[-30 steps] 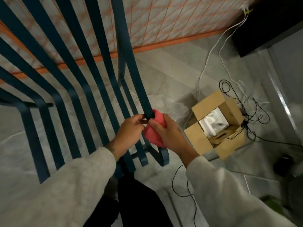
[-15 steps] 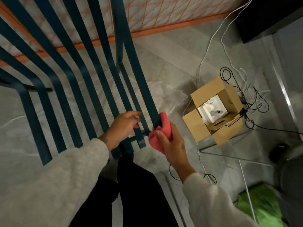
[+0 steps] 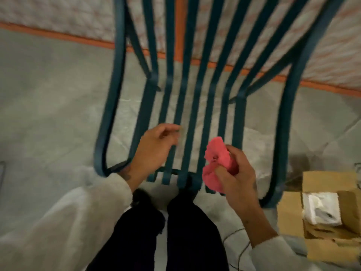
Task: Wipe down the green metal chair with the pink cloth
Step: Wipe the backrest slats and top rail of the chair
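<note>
We see left hand at 9 o'clock, fingers loosely spread over green slatted metal chair, contact unclear. Right hand at 3 o'clock pinches bunched pink cloth, just off the slats. Open brown cardboard box at 4 o'clock.

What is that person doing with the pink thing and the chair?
The person is cleaning a green metal chair. The right hand holds a bunched-up pink cloth just above the front ends of the seat slats, not clearly pressed on one. The left hand hovers open over the slats beside it. An open cardboard box sits on the floor on the right.
</note>
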### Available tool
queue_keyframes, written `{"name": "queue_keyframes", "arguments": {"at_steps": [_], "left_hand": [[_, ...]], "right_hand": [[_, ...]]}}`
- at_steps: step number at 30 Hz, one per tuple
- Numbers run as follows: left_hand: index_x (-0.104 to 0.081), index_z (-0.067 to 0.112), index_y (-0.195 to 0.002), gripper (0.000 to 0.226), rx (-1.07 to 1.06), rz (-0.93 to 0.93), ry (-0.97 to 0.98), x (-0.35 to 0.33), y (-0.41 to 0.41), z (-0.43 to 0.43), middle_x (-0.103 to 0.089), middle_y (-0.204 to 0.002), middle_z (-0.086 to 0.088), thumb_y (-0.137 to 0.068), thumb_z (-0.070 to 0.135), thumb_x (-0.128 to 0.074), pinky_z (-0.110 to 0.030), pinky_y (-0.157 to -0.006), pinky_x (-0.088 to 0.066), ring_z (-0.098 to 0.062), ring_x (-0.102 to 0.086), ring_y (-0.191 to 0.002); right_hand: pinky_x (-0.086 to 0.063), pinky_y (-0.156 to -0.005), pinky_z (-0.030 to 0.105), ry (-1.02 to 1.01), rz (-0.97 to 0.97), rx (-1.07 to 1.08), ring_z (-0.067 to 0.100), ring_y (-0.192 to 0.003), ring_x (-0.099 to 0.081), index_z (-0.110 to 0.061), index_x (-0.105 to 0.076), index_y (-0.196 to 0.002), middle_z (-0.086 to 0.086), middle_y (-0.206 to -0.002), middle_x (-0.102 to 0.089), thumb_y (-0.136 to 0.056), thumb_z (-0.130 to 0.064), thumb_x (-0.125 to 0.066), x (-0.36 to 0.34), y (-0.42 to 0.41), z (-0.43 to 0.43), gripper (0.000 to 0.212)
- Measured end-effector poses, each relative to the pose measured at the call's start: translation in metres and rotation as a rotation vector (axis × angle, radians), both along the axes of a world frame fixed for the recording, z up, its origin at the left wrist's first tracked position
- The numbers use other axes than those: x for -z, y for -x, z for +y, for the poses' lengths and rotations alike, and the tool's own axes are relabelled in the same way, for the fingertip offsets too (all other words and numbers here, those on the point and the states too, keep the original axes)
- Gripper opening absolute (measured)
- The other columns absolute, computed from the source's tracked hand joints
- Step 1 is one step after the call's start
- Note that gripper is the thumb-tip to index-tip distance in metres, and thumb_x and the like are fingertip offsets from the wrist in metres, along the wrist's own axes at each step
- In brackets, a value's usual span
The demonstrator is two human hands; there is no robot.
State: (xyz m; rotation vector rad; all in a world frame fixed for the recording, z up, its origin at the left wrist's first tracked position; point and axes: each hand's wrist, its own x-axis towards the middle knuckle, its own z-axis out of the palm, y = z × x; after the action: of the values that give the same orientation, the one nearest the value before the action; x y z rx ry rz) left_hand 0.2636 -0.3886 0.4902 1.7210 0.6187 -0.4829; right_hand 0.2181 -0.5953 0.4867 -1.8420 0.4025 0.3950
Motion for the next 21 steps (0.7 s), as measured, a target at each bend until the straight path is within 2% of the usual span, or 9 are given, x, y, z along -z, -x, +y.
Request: {"name": "queue_keyframes", "arguments": {"at_steps": [2, 5, 6, 8, 11, 13, 15, 19, 21], "left_hand": [[-0.070, 0.025, -0.109, 0.019, -0.113, -0.100, -0.103, -0.010, 0.021, 0.043, -0.074, -0.100, 0.007, -0.092, 0.022, -0.063, -0.028, -0.087, -0.054, -0.009, -0.069, -0.092], [-0.069, 0.024, -0.109, 0.018, -0.309, -0.192, -0.342, -0.019, 0.062, 0.106, -0.070, -0.105, 0.011, -0.094, 0.018, -0.060, -0.007, -0.079, -0.046, 0.000, -0.064, -0.093], [-0.067, 0.025, -0.112, 0.021, -0.357, -0.163, -0.403, -0.018, 0.075, 0.123, -0.067, -0.111, 0.012, -0.095, 0.016, -0.058, -0.005, -0.080, -0.044, -0.001, -0.062, -0.097], [-0.064, 0.025, -0.121, 0.030, -0.418, -0.033, -0.438, -0.007, 0.096, 0.154, -0.063, -0.120, 0.011, -0.095, 0.011, -0.056, -0.014, -0.090, -0.043, -0.007, -0.059, -0.106], [-0.064, 0.019, -0.124, 0.036, -0.375, 0.104, -0.191, 0.019, 0.120, 0.191, -0.068, -0.119, 0.001, -0.094, 0.002, -0.054, -0.028, -0.100, -0.046, -0.014, -0.064, -0.110], [-0.069, 0.017, -0.115, 0.033, -0.297, 0.116, 0.012, 0.029, 0.122, 0.198, -0.073, -0.110, -0.003, -0.090, 0.000, -0.056, -0.030, -0.094, -0.050, -0.014, -0.067, -0.104], [-0.073, 0.014, -0.106, 0.025, -0.258, 0.118, 0.083, 0.034, 0.125, 0.202, -0.075, -0.102, -0.007, -0.088, 0.003, -0.059, -0.033, -0.091, -0.051, -0.015, -0.068, -0.099], [-0.073, 0.015, -0.111, 0.027, -0.188, 0.093, 0.110, 0.043, 0.118, 0.203, -0.074, -0.107, -0.001, -0.090, 0.004, -0.060, -0.008, -0.081, -0.047, -0.012, -0.067, -0.098], [-0.071, 0.019, -0.116, 0.029, -0.151, 0.088, 0.120, 0.047, 0.110, 0.205, -0.072, -0.111, 0.004, -0.090, 0.008, -0.061, -0.005, -0.083, -0.045, -0.009, -0.066, -0.102]], "right_hand": [[-0.049, -0.071, 0.026, -0.030, 0.098, -0.039, 0.005, -0.088, -0.064, -0.037, -0.054, -0.111, -0.018, -0.097, -0.066, -0.085, -0.011, -0.067, 0.012, -0.001, 0.042, 0.039], [-0.051, -0.071, 0.032, -0.086, 0.242, -0.092, 0.019, -0.093, -0.065, -0.035, -0.056, -0.110, -0.002, -0.104, -0.067, -0.084, -0.011, -0.065, 0.026, 0.007, 0.112, 0.036], [-0.053, -0.075, 0.033, -0.101, 0.241, -0.099, 0.020, -0.097, -0.065, -0.039, -0.057, -0.109, -0.003, -0.107, -0.066, -0.084, -0.014, -0.066, 0.028, 0.010, 0.134, 0.036], [-0.053, -0.085, 0.028, -0.097, 0.128, -0.171, 0.010, -0.106, -0.061, -0.043, -0.057, -0.120, -0.011, -0.118, -0.063, -0.086, -0.020, -0.067, 0.023, 0.014, 0.175, 0.043], [-0.041, -0.102, 0.013, 0.050, -0.287, -0.540, 0.002, -0.124, -0.049, -0.032, -0.054, -0.139, -0.011, -0.138, -0.051, -0.089, -0.015, -0.068, 0.021, 0.012, 0.232, 0.054], [-0.039, -0.109, 0.025, 0.233, -0.479, -0.904, 0.016, -0.128, -0.047, -0.027, -0.056, -0.140, -0.004, -0.146, -0.046, -0.088, -0.011, -0.062, 0.038, 0.008, 0.250, 0.055], [-0.042, -0.102, 0.038, 0.437, -0.571, -1.191, 0.027, -0.121, -0.051, -0.029, -0.057, -0.138, -0.002, -0.148, -0.045, -0.086, -0.019, -0.051, 0.054, 0.002, 0.261, 0.053], [-0.043, -0.095, 0.037, 0.491, -0.708, -1.255, 0.015, -0.129, -0.048, -0.029, -0.063, -0.132, -0.004, -0.141, -0.053, -0.091, -0.021, -0.040, 0.056, -0.046, 0.262, 0.047], [-0.043, -0.098, 0.038, 0.527, -0.675, -1.188, 0.011, -0.131, -0.045, -0.029, -0.063, -0.130, -0.006, -0.140, -0.052, -0.096, -0.022, -0.035, 0.055, -0.092, 0.264, 0.045]]}}
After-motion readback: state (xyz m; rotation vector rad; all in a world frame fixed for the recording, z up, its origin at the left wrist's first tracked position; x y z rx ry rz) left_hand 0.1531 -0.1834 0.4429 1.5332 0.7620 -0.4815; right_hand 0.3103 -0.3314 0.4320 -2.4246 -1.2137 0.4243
